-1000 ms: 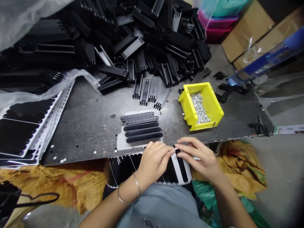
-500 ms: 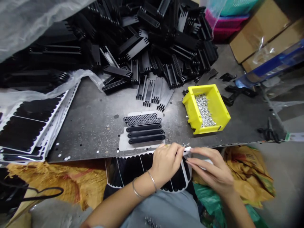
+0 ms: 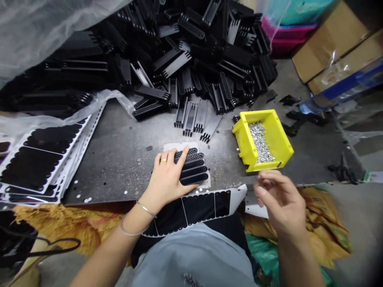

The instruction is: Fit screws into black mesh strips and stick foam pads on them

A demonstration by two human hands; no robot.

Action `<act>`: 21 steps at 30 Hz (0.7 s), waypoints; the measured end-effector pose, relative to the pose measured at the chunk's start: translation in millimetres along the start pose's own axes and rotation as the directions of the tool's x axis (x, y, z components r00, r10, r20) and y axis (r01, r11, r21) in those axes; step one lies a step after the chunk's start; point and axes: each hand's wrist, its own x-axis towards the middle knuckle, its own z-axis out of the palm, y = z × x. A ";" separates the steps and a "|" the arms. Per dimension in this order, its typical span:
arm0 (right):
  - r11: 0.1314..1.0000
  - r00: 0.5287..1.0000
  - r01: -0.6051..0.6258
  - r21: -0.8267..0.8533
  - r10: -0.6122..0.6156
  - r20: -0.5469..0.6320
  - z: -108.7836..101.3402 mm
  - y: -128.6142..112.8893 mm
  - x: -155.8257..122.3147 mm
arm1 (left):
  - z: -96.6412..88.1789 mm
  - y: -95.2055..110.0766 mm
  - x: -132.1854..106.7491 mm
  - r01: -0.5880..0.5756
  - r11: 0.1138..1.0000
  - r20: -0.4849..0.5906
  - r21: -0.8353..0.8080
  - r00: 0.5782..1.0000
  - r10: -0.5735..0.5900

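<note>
My left hand [image 3: 167,173] lies over the left ends of several black plastic strips [image 3: 194,168] with rounded ends, fingers spread. Two strips show a lattice face; the others show a smooth face. They lie side by side on a pale plate [image 3: 206,182] near the table edge. My right hand [image 3: 281,199] hovers just in front of a yellow bin [image 3: 283,149], fingers loosely curled and apart, with nothing visible in them. Small shiny metal parts [image 3: 261,143] fill part of the bin. A sheet of black stickers [image 3: 197,207] with a white border lies across my lap.
A large heap of black plastic parts [image 3: 185,52] covers the back of the table. Sticker sheets [image 3: 38,159] are stacked at the left. Scissors [image 3: 342,169] lie at the right edge, near a blue roll [image 3: 344,87] and cardboard boxes [image 3: 330,38].
My left hand has moved left and forward from the sticker sheet onto the black strips. My right hand has left the sheet's corner and shifted right, toward the yellow bin.
</note>
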 end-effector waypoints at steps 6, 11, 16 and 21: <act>0.993 0.996 -0.054 0.102 0.046 0.081 36.1 -9.8 13.9 | 6.1 15.7 -11.8 -0.172 0.984 -0.009 -0.052 0.985 0.172; 0.988 0.981 0.143 0.050 -0.148 0.126 61.0 -20.8 50.0 | 8.2 13.4 -15.7 -0.276 0.959 -0.122 -0.065 0.956 0.267; 0.881 0.782 0.473 0.008 -0.424 0.457 116.6 -29.0 82.7 | 2.3 -2.3 -45.7 -0.133 0.965 -0.495 -0.224 0.869 0.004; 0.780 0.584 0.621 0.077 -0.526 0.618 155.6 -25.5 93.5 | 1.6 -28.4 -57.3 0.327 0.818 -0.323 -0.474 0.799 -0.507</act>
